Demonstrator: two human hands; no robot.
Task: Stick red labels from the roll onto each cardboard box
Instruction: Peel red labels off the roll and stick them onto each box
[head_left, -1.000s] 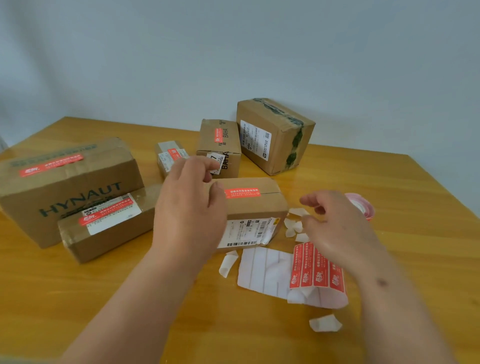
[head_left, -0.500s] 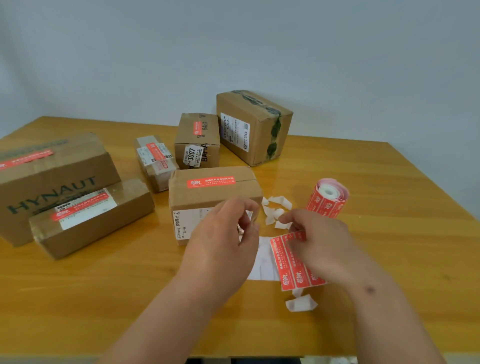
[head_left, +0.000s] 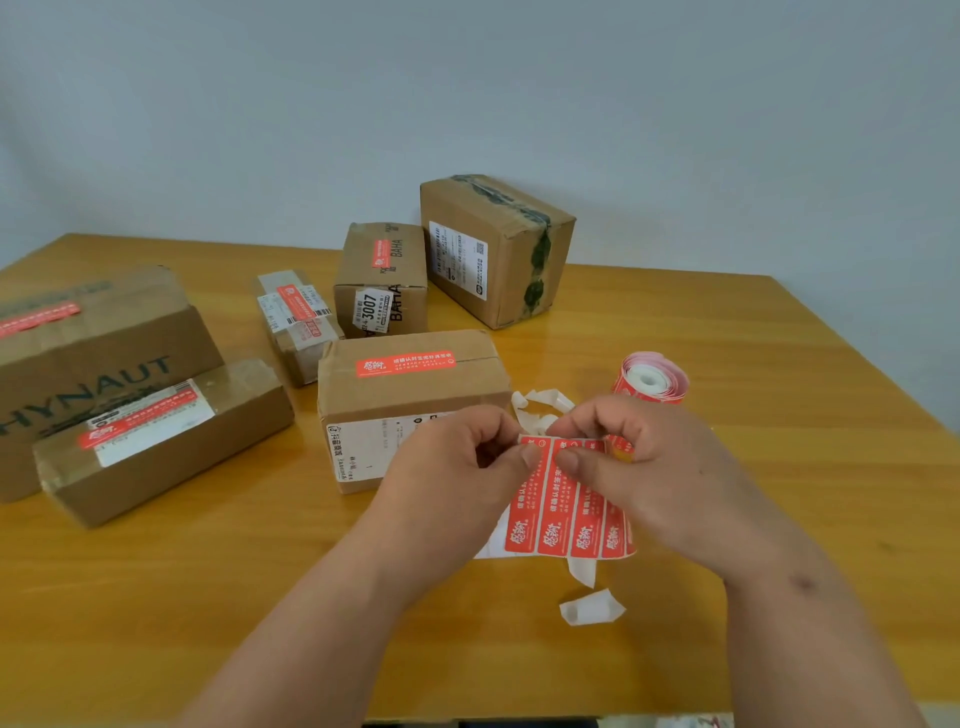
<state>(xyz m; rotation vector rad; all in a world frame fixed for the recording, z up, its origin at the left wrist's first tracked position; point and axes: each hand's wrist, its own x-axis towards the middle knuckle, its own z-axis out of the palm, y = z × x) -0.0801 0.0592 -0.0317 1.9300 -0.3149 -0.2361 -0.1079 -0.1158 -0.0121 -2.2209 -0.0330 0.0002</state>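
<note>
A strip of red labels (head_left: 566, 506) is pinched at its top edge by the left hand (head_left: 457, 467) and right hand (head_left: 644, 467), near the table's (head_left: 779, 467) front edge.

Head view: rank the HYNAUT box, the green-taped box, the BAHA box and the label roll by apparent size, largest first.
1. HYNAUT box, though cut off at the frame edge.
2. Green-taped box; farther away, so its rank against the first is unsure.
3. BAHA box.
4. Label roll.
</note>
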